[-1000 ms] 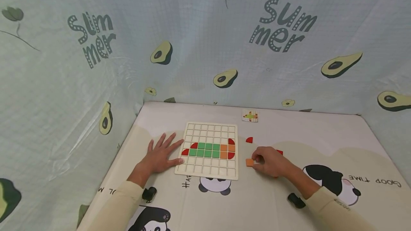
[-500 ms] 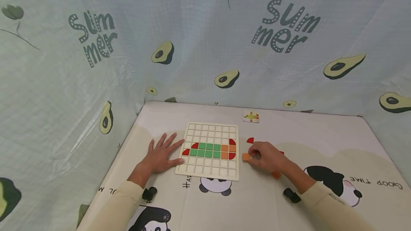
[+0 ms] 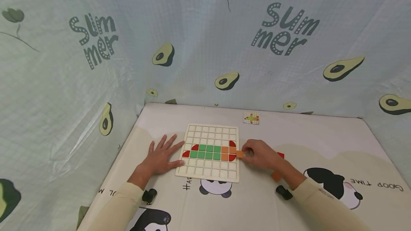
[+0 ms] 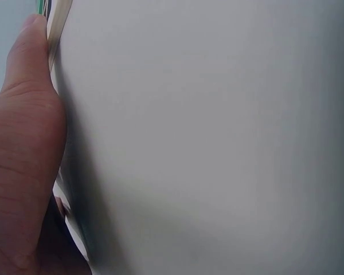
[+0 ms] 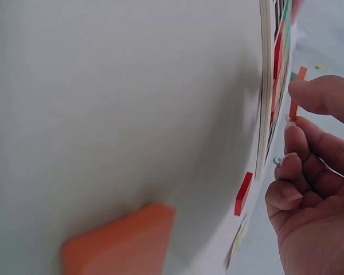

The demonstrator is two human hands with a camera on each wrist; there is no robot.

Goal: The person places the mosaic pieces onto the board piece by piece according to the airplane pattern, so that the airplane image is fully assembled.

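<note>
A cream grid board [image 3: 205,172] lies on the table, with green squares [image 3: 205,152], orange squares [image 3: 225,153] and red quarter-circle tiles [image 3: 232,158] set in its cells. My left hand [image 3: 158,158] lies spread flat at the board's left edge, its thumb and a finger touching the rim. Between thumb and fingers, my right hand [image 3: 261,155] pinches an orange square tile [image 3: 239,154] at the board's right edge. The right wrist view shows this orange tile [image 5: 298,94] edge-on, held off the table surface.
A small pattern card [image 3: 251,118] lies behind the board to the right. Red [image 3: 280,155] and orange [image 3: 276,176] tiles lie by my right forearm. In the right wrist view, a red tile [image 5: 243,193] and a blurred orange one [image 5: 123,243] rest on the table.
My right hand has carried the orange tile leftward from the open table to the board's right edge. My left hand stays in place.
</note>
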